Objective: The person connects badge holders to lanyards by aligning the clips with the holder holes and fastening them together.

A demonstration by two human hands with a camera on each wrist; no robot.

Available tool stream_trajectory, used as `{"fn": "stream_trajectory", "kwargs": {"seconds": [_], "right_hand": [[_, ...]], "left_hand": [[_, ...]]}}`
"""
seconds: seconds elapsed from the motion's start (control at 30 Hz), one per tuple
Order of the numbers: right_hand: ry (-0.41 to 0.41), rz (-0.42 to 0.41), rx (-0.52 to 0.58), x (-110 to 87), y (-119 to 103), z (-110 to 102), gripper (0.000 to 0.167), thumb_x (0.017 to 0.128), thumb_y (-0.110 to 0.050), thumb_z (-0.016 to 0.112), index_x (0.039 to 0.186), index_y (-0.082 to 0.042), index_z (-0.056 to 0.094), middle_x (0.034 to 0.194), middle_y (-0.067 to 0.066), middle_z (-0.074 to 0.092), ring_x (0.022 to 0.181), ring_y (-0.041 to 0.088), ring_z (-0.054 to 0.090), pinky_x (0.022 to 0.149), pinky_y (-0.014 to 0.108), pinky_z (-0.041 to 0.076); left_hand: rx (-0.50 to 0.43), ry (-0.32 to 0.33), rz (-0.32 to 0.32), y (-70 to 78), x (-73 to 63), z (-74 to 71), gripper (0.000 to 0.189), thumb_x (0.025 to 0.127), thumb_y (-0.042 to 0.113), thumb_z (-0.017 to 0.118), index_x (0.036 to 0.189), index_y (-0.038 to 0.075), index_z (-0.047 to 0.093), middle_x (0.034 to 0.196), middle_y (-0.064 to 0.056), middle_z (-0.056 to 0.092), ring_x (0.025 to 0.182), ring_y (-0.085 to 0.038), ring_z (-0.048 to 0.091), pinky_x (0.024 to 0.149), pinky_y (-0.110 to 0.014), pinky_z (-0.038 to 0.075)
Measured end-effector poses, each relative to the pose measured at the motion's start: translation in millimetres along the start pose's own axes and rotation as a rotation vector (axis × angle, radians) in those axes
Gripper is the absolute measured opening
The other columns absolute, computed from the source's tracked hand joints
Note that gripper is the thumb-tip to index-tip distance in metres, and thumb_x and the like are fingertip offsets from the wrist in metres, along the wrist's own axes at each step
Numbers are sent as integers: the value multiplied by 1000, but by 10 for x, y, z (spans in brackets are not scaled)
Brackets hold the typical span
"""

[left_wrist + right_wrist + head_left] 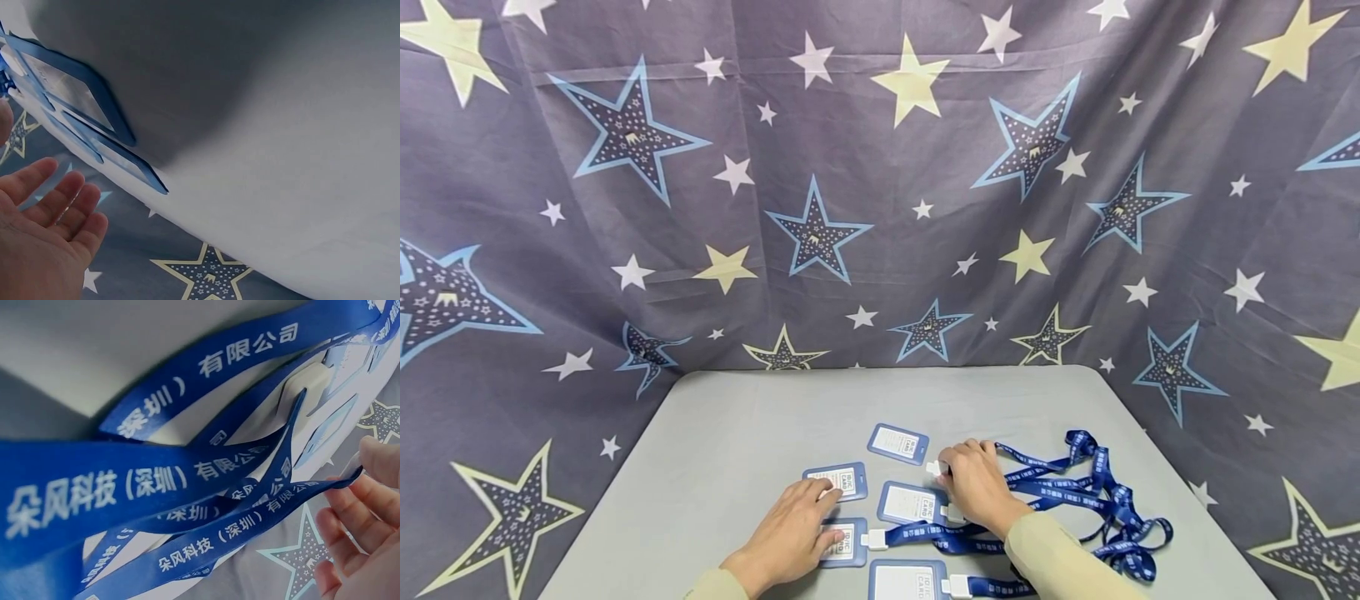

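Note:
My right hand [977,487] pinches a blue lanyard [215,540] near its white clip [936,468], just right of a blue-framed card holder [898,443] at the back. That holder lies apart from the clip. My left hand [793,529] hovers at the left, its relaxed fingers over two more holders, an upper one [859,479] and a lower one [857,533]. Nothing is gripped by it in the left wrist view. White clips join the lower holder, the middle holder [891,502] and the front holder [904,582] to lanyards. Fingers partly cover the left holders.
Tangled blue lanyard straps [1120,508] with white lettering spread across the right side of the grey table [737,433]. Behind it hangs a grey curtain [850,317] printed with stars.

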State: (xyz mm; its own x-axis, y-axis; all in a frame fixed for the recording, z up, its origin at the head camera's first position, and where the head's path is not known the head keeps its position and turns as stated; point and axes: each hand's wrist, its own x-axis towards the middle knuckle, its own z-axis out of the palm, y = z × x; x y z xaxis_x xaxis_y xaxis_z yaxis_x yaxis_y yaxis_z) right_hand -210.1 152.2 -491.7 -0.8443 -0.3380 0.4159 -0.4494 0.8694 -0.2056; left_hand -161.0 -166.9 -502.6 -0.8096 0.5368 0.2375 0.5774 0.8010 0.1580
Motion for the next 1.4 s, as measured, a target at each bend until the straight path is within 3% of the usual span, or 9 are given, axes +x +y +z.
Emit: {"fn": "stream_trajectory", "kwargs": {"seconds": [0.6, 0.9, 1.4], "right_hand": [[-17, -22, -7, 76, -64, 49, 19, 80, -15, 87, 93, -14, 73, 85, -2, 70, 84, 18, 55, 81, 38, 36], [-9, -43, -34, 112, -97, 68, 18, 80, -16, 87, 92, -14, 73, 90, -1, 72, 88, 19, 59, 83, 39, 39], [-69, -43, -20, 153, -165, 83, 17, 84, -16, 85, 98, -15, 76, 92, -3, 72, 89, 18, 58, 83, 37, 38]], "left_hand": [[7, -10, -29, -37, 41, -23, 57, 96, 40, 71, 137, 2, 60, 138, -18, 58, 133, -34, 51, 117, -53, 36], [2, 27, -12, -55, 84, -23, 58, 95, 38, 72, 137, 1, 60, 137, -20, 59, 133, -37, 51, 117, -55, 36], [-2, 23, -40, -113, 134, -25, 60, 94, 35, 73, 139, -1, 57, 139, -22, 57, 133, -38, 51, 118, -56, 34]]}}
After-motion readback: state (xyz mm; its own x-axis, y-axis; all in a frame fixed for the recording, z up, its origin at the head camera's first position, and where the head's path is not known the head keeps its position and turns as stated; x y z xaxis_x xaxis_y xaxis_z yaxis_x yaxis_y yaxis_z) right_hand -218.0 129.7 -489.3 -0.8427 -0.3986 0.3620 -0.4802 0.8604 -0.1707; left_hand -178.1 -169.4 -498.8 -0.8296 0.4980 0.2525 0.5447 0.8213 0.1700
